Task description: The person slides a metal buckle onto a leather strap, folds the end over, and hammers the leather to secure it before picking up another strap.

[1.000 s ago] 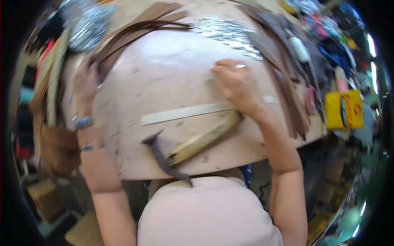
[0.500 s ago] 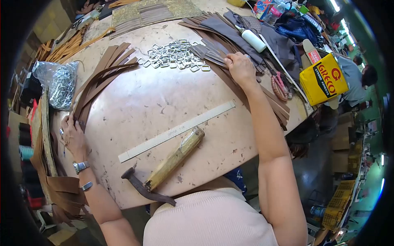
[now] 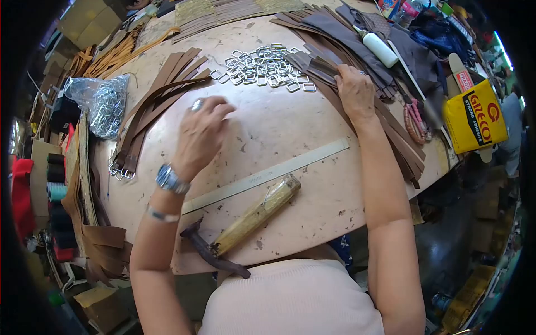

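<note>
My left hand [image 3: 205,131] is above the middle-left of the table, its fingers partly curled and blurred, with nothing visible in them. My right hand [image 3: 355,92] has its fingers closed on the end of dark strips [image 3: 317,68] at the upper right. Between the hands, farther back, lies a pile of metal buckles [image 3: 262,67]. Brown straps [image 3: 162,92] fan out at the left, with several buckles [image 3: 121,172] at their near ends.
A hammer [image 3: 257,215] and a pale marked strip [image 3: 268,173] lie near the front. A bag of metal pieces [image 3: 107,109] sits at the left. At the right are a white bottle [image 3: 381,50], pink-handled scissors [image 3: 413,120] and a yellow adhesive container [image 3: 476,118].
My left hand has left the near ends of the brown straps and moved right over the table. My right hand stays at the dark strips. The whole view has shifted.
</note>
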### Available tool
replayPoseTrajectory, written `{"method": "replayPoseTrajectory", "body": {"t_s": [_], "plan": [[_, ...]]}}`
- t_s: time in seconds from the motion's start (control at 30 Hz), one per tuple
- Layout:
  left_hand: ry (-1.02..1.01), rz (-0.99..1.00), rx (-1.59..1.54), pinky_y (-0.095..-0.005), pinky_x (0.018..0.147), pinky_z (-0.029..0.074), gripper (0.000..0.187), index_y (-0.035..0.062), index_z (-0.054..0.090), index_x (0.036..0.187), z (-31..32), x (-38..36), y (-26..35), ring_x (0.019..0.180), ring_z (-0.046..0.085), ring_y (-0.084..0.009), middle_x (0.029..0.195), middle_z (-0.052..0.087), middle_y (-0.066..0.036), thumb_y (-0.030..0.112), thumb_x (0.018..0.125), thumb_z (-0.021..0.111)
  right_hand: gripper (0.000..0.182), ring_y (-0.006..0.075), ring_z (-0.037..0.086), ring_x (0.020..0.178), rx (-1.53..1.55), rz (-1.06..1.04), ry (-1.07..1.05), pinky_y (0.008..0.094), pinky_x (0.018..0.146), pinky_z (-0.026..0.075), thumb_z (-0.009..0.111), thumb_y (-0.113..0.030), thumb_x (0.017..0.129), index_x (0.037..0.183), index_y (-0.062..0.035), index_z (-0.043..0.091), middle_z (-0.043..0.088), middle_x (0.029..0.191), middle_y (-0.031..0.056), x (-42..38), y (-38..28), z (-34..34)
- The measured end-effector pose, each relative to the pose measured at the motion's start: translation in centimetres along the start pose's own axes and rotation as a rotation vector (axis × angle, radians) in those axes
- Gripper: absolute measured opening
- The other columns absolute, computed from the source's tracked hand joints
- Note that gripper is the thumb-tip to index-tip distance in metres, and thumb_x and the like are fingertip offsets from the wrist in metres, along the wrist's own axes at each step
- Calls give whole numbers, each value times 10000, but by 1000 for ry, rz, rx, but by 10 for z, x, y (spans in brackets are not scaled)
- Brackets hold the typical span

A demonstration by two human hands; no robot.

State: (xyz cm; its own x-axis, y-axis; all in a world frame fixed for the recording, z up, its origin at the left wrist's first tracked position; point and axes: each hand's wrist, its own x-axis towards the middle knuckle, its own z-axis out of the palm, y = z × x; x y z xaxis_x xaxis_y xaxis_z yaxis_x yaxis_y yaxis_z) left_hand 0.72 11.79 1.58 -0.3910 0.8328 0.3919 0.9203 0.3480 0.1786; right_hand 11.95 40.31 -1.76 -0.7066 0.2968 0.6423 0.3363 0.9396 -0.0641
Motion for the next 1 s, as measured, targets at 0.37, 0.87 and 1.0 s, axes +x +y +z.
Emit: {"method": "replayPoseTrajectory", "body": {"t_s": [0.37,0.87,1.0], "plan": [[-152,114,-11,-345,694,472,166,15,565,895,70,89,39,758,569,-271,933,549,-120,139,826,480,74,248,599,634,-119,-29,25,322,579,496,503,-79,757,796,-103,562,538,750,63,2,0,4],[-111,-245,-399,-243,470,425,107,-25,528,699,-2,44,29,515,529,-112,632,568,-102,62,748,567,83,301,571,690,267,57,130,388,629,437,570,-76,742,807,-72,519,591,747,108,0,3,-12],[-98,-576,-884,-209,531,473,104,6,524,737,-32,-16,-12,603,555,-89,701,579,-57,58,782,602,91,266,596,696,419,97,386,346,589,453,573,-64,793,880,-79,548,597,758,118,2,-6,-37]]}}
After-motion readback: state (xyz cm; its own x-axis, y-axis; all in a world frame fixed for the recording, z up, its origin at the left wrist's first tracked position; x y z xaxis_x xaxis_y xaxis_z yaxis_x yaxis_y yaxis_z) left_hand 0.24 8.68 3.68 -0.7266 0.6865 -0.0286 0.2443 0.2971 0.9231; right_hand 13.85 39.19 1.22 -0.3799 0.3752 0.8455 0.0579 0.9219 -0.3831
